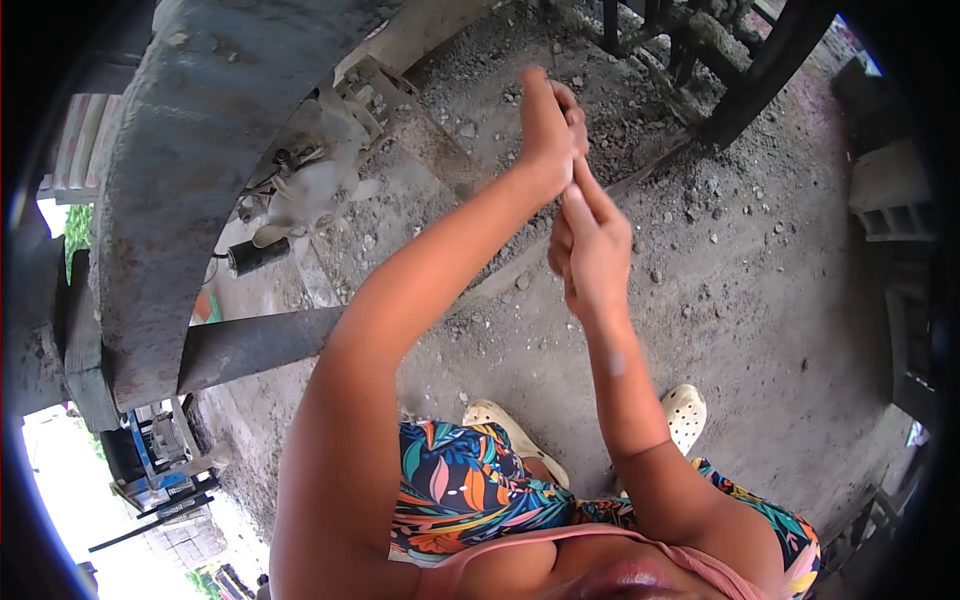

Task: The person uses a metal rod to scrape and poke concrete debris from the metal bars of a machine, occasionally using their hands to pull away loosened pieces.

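My left hand (550, 128) is stretched out over the rubble-strewn ground, its thumb sticking up and its fingers curled in. Just below it, my right hand (600, 258) touches the heel of the left hand with its thumb and extended index finger. The other fingers of the right hand are bent into the palm. Whether either hand has a small thing in it is hidden by the fingers. Beneath both hands lies grey ground (480, 340) with loose stones and grit.
A large grey slab-like beam (190, 170) stands close on the left. Behind it lie a pale fan-like blade (315, 190) and a dark cylinder (258, 256). Hollow concrete blocks (892, 195) are at the right. A pale clog (684, 418) is on my foot.
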Tool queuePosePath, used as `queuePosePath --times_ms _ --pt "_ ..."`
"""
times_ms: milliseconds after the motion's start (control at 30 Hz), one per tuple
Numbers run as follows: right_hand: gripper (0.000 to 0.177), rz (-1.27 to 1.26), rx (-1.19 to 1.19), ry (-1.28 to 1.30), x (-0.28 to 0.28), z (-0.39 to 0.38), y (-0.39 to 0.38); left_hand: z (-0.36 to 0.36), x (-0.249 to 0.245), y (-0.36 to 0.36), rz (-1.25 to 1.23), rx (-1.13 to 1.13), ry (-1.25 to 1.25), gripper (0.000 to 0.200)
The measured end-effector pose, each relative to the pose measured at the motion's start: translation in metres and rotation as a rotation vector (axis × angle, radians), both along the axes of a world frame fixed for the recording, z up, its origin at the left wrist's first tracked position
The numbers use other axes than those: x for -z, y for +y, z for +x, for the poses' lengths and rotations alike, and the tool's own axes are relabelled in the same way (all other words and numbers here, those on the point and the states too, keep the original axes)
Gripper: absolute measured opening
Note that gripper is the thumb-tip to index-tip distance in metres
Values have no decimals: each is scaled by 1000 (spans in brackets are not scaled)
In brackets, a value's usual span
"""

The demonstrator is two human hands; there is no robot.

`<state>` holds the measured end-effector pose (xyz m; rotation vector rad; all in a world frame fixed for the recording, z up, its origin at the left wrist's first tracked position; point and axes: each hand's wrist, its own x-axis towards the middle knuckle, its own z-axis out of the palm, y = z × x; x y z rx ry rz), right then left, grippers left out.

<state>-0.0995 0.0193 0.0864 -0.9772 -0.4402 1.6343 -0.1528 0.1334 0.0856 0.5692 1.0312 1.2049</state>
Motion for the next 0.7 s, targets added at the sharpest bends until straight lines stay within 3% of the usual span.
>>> queuePosePath --times_ms 167,400,633,700 --pt "44 9 13 -6 8 -9 -31 -7 4 -26 -34 75 62 39" --pt "47 51 -133 9 -14 -3 -22 -19 -3 -10 -67 -23 -42 32" --pt "45 -7 3 -7 -14 2 -14 -9 -5 7 65 4 -69 31" --pt "43 13 88 24 -14 -1 -9 3 -6 -3 53 54 57 31"
